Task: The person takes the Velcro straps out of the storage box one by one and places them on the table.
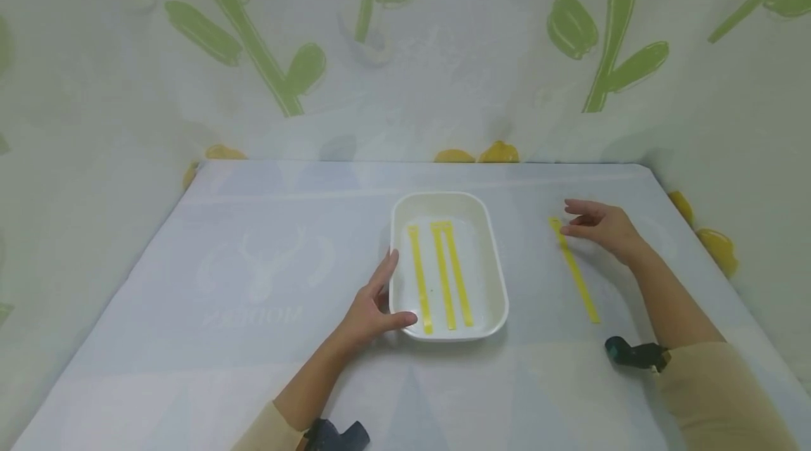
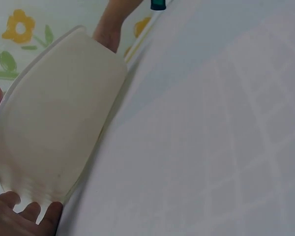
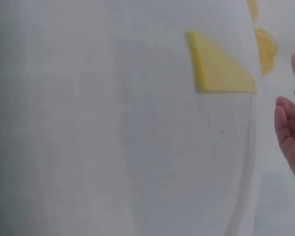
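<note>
A white rectangular tray [image 1: 497, 275] with rounded corners stands on the table, several slim yellow strips [image 1: 421, 282] lying lengthwise inside. My left hand [image 1: 370, 307] grips its left side, the thumb over the near-left rim; in the left wrist view the fingertips [image 2: 32, 211] press against the outer wall. To the right of the tray, another yellow strip [image 1: 576, 271] lies slanted on the cloth. Over its far end is my right hand [image 1: 602, 226], fingers loosely bent. The right wrist view shows this hand [image 3: 292, 128] apart from the strip [image 3: 221, 66], holding nothing.
A pale patterned cloth [image 1: 266, 338] covers the table. Behind its far edge rises a wall covering [image 1: 456, 71] with green leaves and yellow flowers. Dark wrist devices [image 1: 636, 354] sit on both forearms, by the beige sleeves [image 1: 716, 395].
</note>
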`<state>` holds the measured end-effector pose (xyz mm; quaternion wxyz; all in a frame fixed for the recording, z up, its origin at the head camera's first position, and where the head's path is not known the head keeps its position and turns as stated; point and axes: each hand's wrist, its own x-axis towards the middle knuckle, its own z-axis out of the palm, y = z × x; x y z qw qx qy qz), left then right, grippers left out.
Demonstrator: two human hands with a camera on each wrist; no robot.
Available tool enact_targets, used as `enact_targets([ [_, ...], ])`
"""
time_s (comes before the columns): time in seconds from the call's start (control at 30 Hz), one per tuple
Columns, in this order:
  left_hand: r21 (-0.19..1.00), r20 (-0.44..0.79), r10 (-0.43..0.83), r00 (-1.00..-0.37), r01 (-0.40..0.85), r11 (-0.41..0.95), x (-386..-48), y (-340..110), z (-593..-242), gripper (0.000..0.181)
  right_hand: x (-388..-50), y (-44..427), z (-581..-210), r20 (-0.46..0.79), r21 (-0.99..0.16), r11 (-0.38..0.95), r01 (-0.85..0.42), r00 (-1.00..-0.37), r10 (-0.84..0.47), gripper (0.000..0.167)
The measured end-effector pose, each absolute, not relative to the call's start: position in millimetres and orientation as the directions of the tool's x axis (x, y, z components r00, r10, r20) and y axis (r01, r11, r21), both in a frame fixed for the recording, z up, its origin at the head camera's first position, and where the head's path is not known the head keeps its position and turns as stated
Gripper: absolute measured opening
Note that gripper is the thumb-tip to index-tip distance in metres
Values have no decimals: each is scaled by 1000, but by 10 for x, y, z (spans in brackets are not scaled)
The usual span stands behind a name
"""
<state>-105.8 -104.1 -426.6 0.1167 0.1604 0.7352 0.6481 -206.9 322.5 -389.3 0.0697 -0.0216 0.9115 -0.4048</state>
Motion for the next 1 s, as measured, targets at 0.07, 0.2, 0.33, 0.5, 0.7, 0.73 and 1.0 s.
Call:
enact_targets([
  [0.07,990,35,387,-921,84,110,-1058,-1040,-4273,107,-2055,3198,-3849,-107,-744,668,8,-989,-107,70],
  [0.2,991,38,390,-920,85,105,-1062,-1040,-4287,105,-2037,3137,-3763,-89,-735,678,-25,-987,-133,69],
  [0.33,991,31,383,-923,79,111,-1054,-1044,-4291,104,-2037,3064,-3681,-87,-735,676,-45,-983,-160,73],
  [0.5,987,55,381,-923,108,120,-1056,-1058,-4298,104,-2032,2969,-3564,-91,-752,656,-55,-978,-187,71],
  [0.7,979,60,404,-913,133,153,-1081,-1096,-4270,101,-2019,2792,-3385,-131,-742,669,-49,-968,-216,72],
  [0.73,979,53,411,-910,129,159,-1088,-1105,-4257,100,-2019,2759,-3355,-137,-744,667,-50,-965,-225,73],
  [1.0,988,-44,531,-846,43,150,-1199,-1205,-4165,103,-2016,2516,-3145,-141,-759,646,-78,-949,-281,71],
])
